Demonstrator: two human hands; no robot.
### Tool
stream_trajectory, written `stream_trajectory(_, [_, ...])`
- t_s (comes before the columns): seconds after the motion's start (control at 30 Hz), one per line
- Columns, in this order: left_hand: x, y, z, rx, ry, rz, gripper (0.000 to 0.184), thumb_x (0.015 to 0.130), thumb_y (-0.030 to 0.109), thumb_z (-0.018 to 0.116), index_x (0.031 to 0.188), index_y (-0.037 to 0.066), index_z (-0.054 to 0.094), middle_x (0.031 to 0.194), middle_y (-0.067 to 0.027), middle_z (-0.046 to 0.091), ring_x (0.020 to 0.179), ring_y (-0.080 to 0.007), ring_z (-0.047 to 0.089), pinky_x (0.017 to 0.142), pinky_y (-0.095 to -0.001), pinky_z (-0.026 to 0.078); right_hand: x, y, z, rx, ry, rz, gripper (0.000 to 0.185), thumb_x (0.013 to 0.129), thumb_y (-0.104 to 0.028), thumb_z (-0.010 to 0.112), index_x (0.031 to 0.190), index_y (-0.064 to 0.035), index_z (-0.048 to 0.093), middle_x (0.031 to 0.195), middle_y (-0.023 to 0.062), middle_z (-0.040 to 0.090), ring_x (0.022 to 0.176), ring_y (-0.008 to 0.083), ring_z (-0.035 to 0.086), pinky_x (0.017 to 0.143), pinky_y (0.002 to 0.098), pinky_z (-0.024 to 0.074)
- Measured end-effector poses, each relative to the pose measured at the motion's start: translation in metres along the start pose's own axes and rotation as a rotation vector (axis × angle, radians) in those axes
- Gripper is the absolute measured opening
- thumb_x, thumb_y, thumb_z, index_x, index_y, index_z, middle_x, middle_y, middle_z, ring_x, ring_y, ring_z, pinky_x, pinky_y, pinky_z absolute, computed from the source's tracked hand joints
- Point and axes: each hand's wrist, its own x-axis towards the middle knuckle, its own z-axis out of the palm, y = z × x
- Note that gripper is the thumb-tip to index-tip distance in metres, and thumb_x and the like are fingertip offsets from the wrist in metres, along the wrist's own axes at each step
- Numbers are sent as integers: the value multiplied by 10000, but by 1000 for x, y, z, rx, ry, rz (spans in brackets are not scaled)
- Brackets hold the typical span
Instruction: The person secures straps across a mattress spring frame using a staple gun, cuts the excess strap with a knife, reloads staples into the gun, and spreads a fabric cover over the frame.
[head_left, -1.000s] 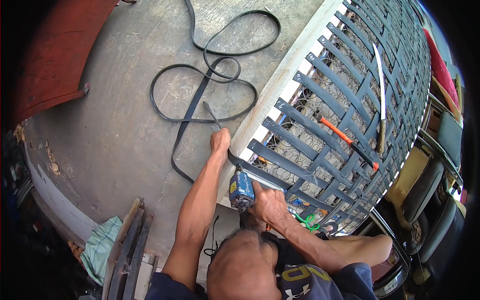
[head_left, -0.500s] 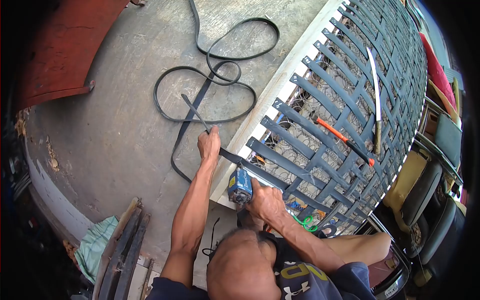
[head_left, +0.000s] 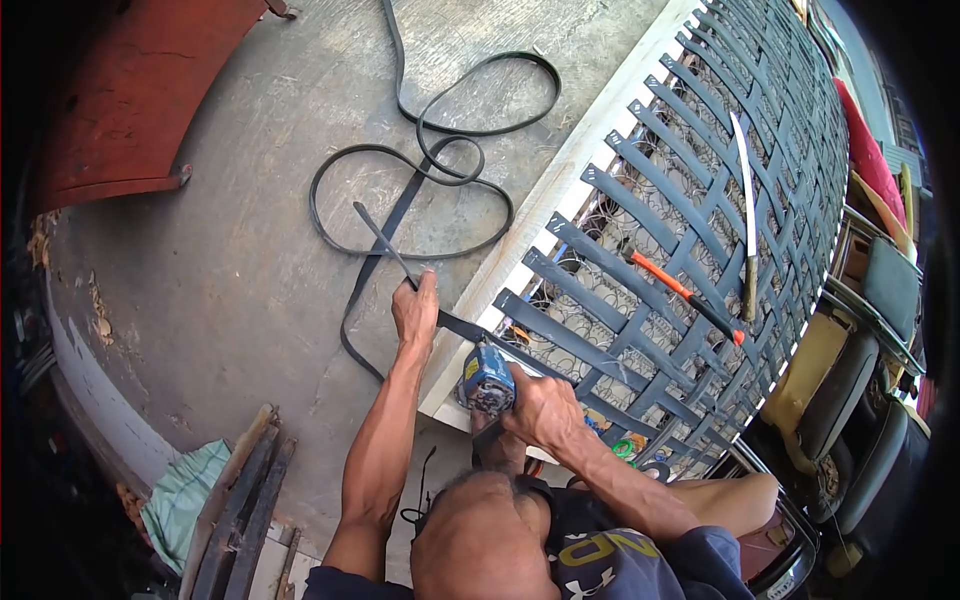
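**Left fist at the strap, right hand on blue power tool, frame corner**

Far left: red panel (head_left: 130, 110) above the concrete floor (head_left: 240, 280). Below it, light green cloth (head_left: 185, 500) next to a stack of dark bars (head_left: 235, 515).

Loose black strap (head_left: 366, 280) on floor, looped, running up past the top edge of view.

Left hand (head_left: 414, 312) closed, just off the frame's outer edge. Narrow dark piece (head_left: 380, 235) sticks out of the fist toward upper left; can't tell if rod or strap tail. Short strap run (head_left: 458, 325) goes from that hand onto the frame edge, looks fairly straight.

Right hand (head_left: 545, 410) wrapped round the blue power tool (head_left: 488, 380), sitting over the near end of the pale wooden frame (head_left: 548, 200). Nose is at the strap; can't tell if it touches. Person's head (head_left: 480, 540) directly below.

Right of that: woven black webbing (head_left: 650, 168) over wire springs, several strap ends fixed along the frame edge. On the webbing: orange-and-black tool (head_left: 685, 292), then long pale blade (head_left: 746, 190) with brown handle. Green coil (head_left: 625, 447) near the right forearm.

Far right: dark padded seats (head_left: 840, 400), red-pink piece (head_left: 870, 155) above.
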Motion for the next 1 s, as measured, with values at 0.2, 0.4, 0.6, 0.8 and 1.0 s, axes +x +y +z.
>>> stream_trajectory(0.2, [3,0,1,-24,-10,-34,367,871,364,623,718,36,563,647,-27,499,602,-150,468,573,-327,376,15,0,0,-16,-88,51,602,756,-348,738,1264,-94,542,819,284,675,828,463,668,811,513,518])
stream_trajectory(0.4, [1,-2,1,-17,-8,-18,457,868,389,604,744,-52,597,635,-91,545,626,-215,512,623,-389,424,13,-6,-5,5,-14,32,504,726,-227,697,1167,-14,581,793,300,665,772,478,661,756,523,543])
stream_trajectory(0.6, [2,-7,-8,-30,-60,-29,496,868,439,632,799,-52,609,681,-105,565,654,-218,555,622,-372,453,3,21,3,71,50,-69,427,720,-196,682,1083,7,584,740,287,654,751,471,658,713,523,544])
stream_trajectory(0.8, [-35,-16,-18,-295,-263,29,522,873,471,690,1160,57,555,929,-17,568,762,-128,565,671,-319,492,-89,121,-19,50,166,95,598,684,-176,730,1239,-29,561,766,266,672,733,436,676,710,492,563])
stream_trajectory(1.0, [-45,-50,3,-294,-505,224,661,794,212,814,1314,28,449,1163,-88,599,1075,-212,581,970,-358,453,-114,239,8,-9,687,448,842,786,-147,674,1448,118,225,991,348,627,818,499,641,722,512,534])
